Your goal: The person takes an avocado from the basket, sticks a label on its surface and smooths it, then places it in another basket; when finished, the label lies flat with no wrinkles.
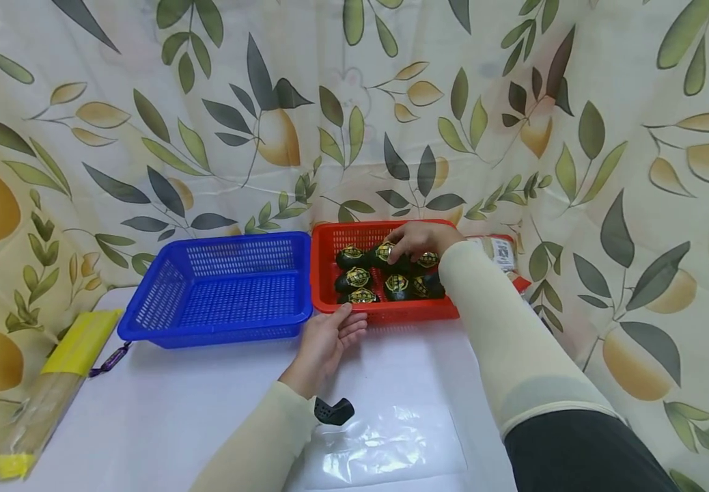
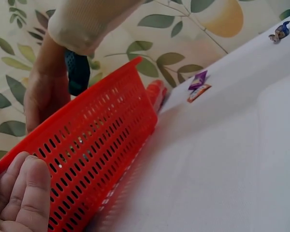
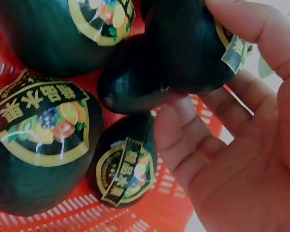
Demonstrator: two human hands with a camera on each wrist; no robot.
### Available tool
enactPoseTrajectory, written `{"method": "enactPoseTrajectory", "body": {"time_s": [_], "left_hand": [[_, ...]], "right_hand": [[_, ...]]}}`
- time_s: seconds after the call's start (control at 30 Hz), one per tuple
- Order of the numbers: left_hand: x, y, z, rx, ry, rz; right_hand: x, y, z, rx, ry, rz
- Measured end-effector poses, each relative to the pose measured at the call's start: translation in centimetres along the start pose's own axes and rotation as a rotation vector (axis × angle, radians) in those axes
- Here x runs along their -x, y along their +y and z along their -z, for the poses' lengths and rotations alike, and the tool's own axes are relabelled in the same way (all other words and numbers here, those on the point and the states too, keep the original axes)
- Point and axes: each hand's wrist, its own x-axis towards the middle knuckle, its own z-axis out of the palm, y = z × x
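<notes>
The right hand (image 1: pixel 419 239) reaches into the red basket (image 1: pixel 325 273), its grip curled round a dark avocado (image 3: pixel 188 53) in the far row. The blue basket (image 1: pixel 145 307) lies to its left. The left hand (image 1: pixel 330 338), fingers straight, rests on the red basket's near rim.

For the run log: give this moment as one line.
right hand: grips avocado | left hand: touches red basket | blue basket: beside

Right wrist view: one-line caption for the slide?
Right hand grips a dark green avocado above other labelled avocados in the red basket.
</notes>
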Motion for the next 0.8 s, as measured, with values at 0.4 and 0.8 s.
{"method": "enactPoseTrajectory", "body": {"time_s": [0.4,0.8], "left_hand": [[0.0,0.1,-0.6,-0.033,-0.003,-0.007],[-0.1,-0.4,-1.0,-0.037,-0.019,0.014]], "right_hand": [[-1.2,-0.4,-1.1,0.193,-0.070,-0.008],[0.0,-0.5,-1.4,0.254,0.034,0.007]]}}
